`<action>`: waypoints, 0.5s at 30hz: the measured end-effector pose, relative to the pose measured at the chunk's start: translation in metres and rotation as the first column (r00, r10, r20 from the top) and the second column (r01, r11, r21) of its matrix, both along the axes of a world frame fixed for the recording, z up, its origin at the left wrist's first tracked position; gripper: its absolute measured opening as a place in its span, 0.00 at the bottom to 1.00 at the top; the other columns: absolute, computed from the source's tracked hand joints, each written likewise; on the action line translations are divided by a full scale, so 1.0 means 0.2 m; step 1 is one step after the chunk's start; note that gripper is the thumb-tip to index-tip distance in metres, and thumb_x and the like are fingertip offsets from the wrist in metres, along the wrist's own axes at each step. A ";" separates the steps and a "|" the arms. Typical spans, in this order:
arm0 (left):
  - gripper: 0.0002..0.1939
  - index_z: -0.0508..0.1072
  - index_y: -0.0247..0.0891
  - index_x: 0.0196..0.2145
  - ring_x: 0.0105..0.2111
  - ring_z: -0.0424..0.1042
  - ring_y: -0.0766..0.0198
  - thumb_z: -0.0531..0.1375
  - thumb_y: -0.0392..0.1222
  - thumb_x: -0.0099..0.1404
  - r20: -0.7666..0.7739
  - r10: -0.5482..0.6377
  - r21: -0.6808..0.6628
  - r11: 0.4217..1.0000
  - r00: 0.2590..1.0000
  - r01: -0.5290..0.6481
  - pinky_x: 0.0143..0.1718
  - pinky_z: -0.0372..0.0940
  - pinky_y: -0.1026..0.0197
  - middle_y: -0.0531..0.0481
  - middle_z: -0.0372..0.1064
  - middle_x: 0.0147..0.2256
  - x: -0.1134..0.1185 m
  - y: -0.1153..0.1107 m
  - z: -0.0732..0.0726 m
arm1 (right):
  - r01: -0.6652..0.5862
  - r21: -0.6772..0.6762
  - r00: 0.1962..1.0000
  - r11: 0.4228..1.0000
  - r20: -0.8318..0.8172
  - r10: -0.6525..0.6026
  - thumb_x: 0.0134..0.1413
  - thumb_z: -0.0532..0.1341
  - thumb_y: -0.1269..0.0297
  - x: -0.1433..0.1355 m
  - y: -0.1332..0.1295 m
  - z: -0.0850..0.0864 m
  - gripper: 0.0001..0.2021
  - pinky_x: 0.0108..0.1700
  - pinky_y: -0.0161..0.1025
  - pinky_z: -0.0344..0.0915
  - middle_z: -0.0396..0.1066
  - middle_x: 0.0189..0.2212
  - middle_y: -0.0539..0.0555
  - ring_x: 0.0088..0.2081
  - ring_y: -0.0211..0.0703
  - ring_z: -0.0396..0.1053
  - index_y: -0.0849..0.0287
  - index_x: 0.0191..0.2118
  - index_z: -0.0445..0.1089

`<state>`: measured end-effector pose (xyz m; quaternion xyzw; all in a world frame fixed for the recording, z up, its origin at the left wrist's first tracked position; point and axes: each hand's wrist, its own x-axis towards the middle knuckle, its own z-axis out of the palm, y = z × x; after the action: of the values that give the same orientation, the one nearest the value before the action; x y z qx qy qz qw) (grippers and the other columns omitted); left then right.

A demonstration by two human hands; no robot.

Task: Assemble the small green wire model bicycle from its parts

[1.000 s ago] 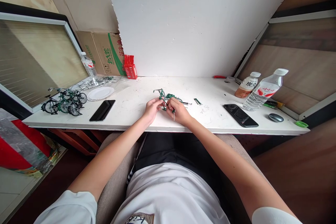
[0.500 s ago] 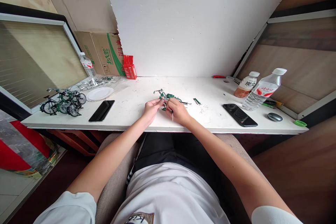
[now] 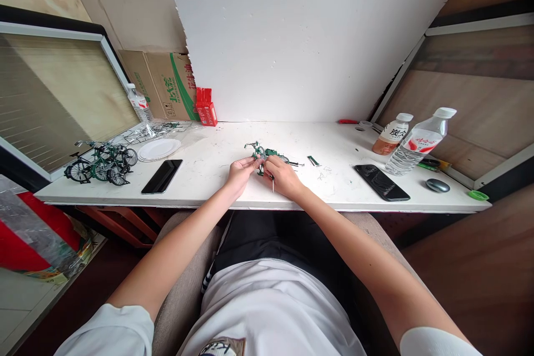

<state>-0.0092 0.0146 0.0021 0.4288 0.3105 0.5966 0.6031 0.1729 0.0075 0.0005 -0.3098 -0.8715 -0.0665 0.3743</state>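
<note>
Green miniature bicycle parts draw two bare hands together at the front of a white bench (image 3: 200,178). The left hand (image 3: 243,172) pinches with its fingers drawn narrow on a small green piece (image 3: 261,170), which sits between the hands near the bench's front edge. The right hand (image 3: 284,175) meets it from the other side, its fingers curled tight on a thin pale rod (image 3: 273,184) that pokes out below them – the exact grip is hidden by the knuckles. Just beyond the fingertips are a handlebar-and-wheel section (image 3: 257,149) and a green frame part (image 3: 273,152); whether either touches the hands cannot be told. Narrow green strips (image 3: 313,161) lie to the right.

At the left end, model bicycles (image 3: 100,170) in green and black stand clustered, near a dark phone (image 3: 162,176) and a white plate (image 3: 159,149). Toward the right end lies a second phone (image 3: 381,182), with a clear water bottle (image 3: 417,147) upright behind it, beside a brown drink bottle (image 3: 392,134) – white board (image 3: 308,55) rising at the back.
</note>
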 end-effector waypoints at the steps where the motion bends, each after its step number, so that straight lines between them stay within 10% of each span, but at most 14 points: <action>1: 0.21 0.86 0.35 0.39 0.48 0.77 0.56 0.82 0.44 0.48 0.004 0.003 0.000 1.000 1.000 -0.003 0.55 0.66 0.55 0.41 0.82 0.45 0.00 0.00 0.00 | -0.001 -0.004 1.000 1.000 -0.006 0.001 0.64 0.56 0.78 0.00 0.00 0.00 0.13 0.32 0.42 0.53 0.64 0.35 0.55 0.38 0.49 0.61 0.53 0.33 0.55; 15: 0.21 0.85 0.34 0.40 0.51 0.78 0.52 0.81 0.42 0.49 0.020 0.043 0.003 0.999 0.999 -0.043 0.57 0.66 0.52 0.40 0.83 0.45 0.00 0.00 0.00 | -0.010 -0.200 0.976 0.980 -0.217 -0.035 0.68 0.54 0.32 0.04 0.01 0.01 0.26 0.31 0.43 0.54 0.64 0.31 0.52 0.29 0.45 0.59 0.53 0.37 0.58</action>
<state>-0.0097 0.0152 0.0011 0.4170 0.3124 0.6144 0.5925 0.1802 0.0103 0.0017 -0.3567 -0.8251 0.0534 0.4349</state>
